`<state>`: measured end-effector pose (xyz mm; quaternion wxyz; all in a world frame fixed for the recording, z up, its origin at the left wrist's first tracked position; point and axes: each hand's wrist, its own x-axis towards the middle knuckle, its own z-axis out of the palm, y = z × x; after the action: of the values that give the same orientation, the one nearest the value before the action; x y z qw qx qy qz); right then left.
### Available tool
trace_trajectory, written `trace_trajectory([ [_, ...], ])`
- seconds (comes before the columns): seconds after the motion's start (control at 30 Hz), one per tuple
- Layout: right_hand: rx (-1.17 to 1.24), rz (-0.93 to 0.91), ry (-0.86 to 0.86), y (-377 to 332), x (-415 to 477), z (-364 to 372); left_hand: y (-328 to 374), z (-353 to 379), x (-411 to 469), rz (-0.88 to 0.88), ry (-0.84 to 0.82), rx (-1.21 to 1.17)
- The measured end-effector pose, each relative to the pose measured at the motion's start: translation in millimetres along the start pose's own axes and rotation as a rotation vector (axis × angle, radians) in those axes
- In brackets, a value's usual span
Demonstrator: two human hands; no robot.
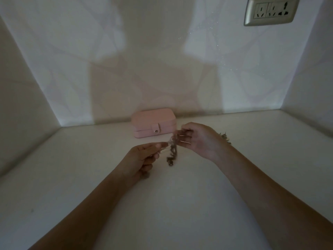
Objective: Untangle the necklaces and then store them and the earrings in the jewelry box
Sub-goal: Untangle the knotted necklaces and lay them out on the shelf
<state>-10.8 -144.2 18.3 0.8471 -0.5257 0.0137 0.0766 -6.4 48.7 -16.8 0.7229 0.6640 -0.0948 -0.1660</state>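
Dim alcove: pale, smooth top [198,204] shut in by walls [153,51] at the back and both sides, the back one faintly patterned with leaf-like shapes and crossed by a broad shadow. High on the right, a metal-framed socket [270,11]. Against the back wall, left of centre, a pink box [153,121] with rounded corners, lid down, snap tab closed at the front. Behind the right wrist, partly hidden by it, small spiky metal pieces, perhaps earrings [224,137], on the top. Near the box, lifted off the top, necklaces [172,150] in a knotted clump of fine chain, one loop dangling. Left hand [142,159] pinching a strand between thumb and fingers; right hand [198,139] with fingers curled round the upper end.
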Motion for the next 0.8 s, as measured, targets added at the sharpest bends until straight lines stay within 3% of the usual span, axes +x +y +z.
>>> trace_trajectory([
  [0.1,0.027,0.031,0.023,-2,1,-6,-2,0,0,-0.003,0.018,0.037],
  [0.23,-0.173,-0.033,0.142,-4,5,-13,-1,-2,2,0.013,0.111,0.128],
  [0.33,-0.575,-0.207,0.335,-10,9,-26,0,-7,4,0.104,0.284,0.402],
  [0.4,-0.905,-0.315,0.430,-11,12,-34,-2,-15,6,0.129,0.371,0.456],
  [0.5,-1.183,-0.340,0.524,-6,16,-41,-5,-27,7,0.162,0.434,0.589],
  [0.63,-1.289,-0.301,0.591,-2,19,-50,1,-34,4,0.152,0.528,0.896],
  [0.8,-1.305,-0.311,0.521,2,19,-45,4,-40,4,0.147,0.644,1.113],
])
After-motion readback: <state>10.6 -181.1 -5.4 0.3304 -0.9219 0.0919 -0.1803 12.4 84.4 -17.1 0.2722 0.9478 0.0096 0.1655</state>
